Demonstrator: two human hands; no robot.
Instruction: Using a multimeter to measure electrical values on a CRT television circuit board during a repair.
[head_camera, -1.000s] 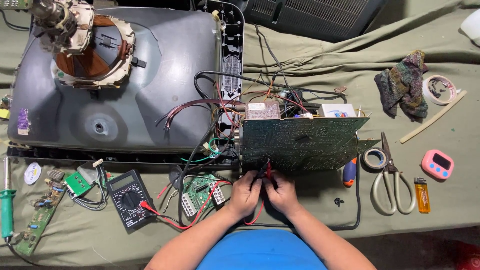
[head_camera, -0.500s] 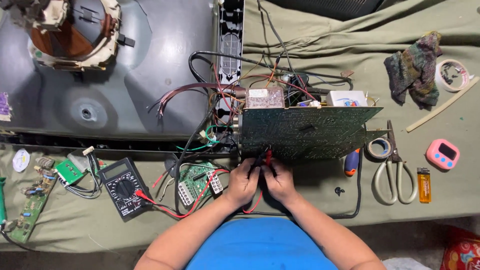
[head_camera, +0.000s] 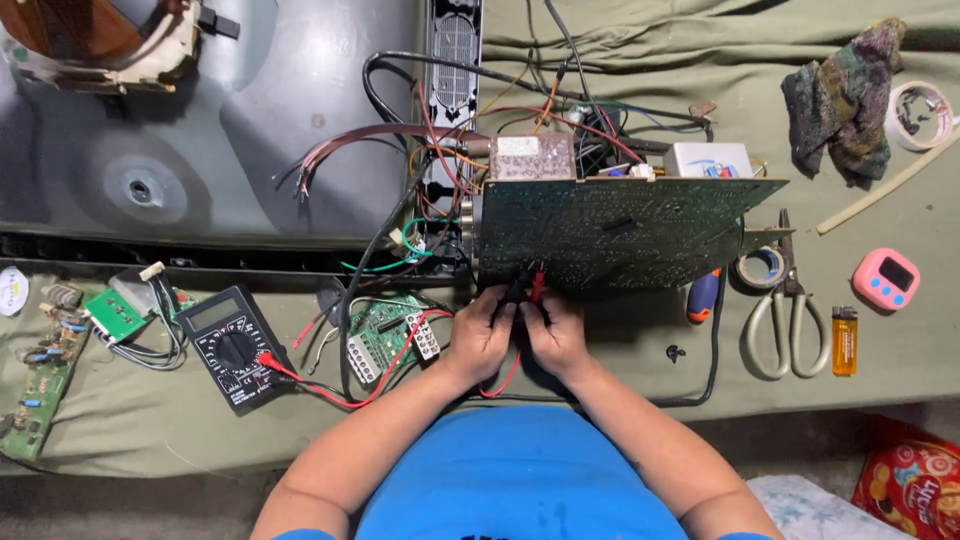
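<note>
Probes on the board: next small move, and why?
Probably glance left to the multimeter. Left hand and right hand each press a probe tip to the near edge of the board; the meter's leads run to them.

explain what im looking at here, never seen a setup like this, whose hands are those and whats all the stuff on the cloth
This is one picture from a camera worn on a person's head, looking down at their own two bare hands. No robot is involved. The left hand holds a black probe and the right hand holds a red probe, both tips against the lower edge of a green circuit board standing on its edge. Red and black leads run from the probes to a black multimeter on the left. Behind it lies a grey tube television back, with many loose wires. To the right on the green cloth lie scissors, tape rolls, an orange lighter, a pink timer and a rag.
</note>
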